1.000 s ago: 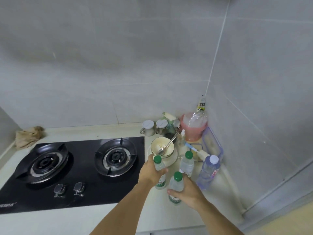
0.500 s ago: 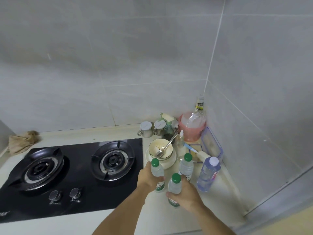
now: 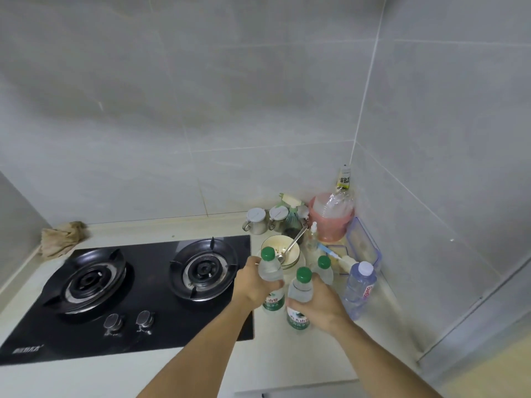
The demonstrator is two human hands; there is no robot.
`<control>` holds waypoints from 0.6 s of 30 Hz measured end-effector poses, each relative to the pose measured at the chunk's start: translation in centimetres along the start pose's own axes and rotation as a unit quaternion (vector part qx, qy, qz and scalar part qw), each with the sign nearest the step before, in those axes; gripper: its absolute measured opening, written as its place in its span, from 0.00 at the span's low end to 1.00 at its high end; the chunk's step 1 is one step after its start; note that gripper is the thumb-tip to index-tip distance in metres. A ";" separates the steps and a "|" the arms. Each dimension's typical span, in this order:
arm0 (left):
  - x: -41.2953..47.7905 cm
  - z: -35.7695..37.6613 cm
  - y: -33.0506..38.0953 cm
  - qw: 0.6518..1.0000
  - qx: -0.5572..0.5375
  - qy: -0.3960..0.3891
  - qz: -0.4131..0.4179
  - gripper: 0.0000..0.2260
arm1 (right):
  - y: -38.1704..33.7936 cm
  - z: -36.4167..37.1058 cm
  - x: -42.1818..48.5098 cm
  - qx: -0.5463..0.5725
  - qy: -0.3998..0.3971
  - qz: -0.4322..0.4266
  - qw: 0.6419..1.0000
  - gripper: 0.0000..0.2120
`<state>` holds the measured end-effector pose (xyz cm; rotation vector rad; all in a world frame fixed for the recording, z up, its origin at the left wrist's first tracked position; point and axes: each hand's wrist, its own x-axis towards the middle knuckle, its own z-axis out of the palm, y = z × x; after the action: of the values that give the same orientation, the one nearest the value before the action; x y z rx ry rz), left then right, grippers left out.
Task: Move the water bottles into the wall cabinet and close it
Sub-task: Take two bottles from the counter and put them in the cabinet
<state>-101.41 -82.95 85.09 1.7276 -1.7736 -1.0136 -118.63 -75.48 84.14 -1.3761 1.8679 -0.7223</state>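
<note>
We see the left hand clasping one green-capped bottle, the right hand clasping another. Both sit beside the stove, over the countertop.

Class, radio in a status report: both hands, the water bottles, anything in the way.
Left hand grip shut on green-capped bottle. Right hand grip shut on second green-capped bottle. Third green-capped bottle and white-capped bottle untouched. Cabinet not in view.

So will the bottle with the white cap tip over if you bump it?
Probably. The white-capped bottle is tall and narrow, standing free on the counter. It looks full of water, so likely heavy. Its round body would probably roll once down.
</note>
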 end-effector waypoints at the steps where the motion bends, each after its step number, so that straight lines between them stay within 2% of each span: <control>1: 0.0 -0.7 0.6 1.000 -0.008 0.006 0.009 0.34 | -0.8 -0.5 0.0 0.002 0.004 -0.007 1.000 0.28; 5: -0.1 -3.8 3.7 0.997 -0.040 0.038 0.056 0.29 | -3.7 -3.0 0.4 0.022 0.029 -0.038 0.999 0.32; 8: -0.2 -6.1 6.5 0.990 -0.068 0.067 0.099 0.25 | -6.5 -5.7 0.6 0.041 0.054 -0.076 0.995 0.30; 12: -0.7 -9.1 10.9 0.978 -0.097 0.103 0.156 0.24 | -10.8 -10.3 0.5 0.077 0.078 -0.115 0.987 0.32; 18: -1.4 -13.3 17.9 0.959 -0.152 0.128 0.204 0.24 | -17.0 -16.8 -0.1 0.131 0.133 -0.189 0.964 0.30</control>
<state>-102.56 -85.11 107.29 1.1802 -1.6160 -0.7912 -122.33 -79.60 107.42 -1.5339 1.6374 -1.3556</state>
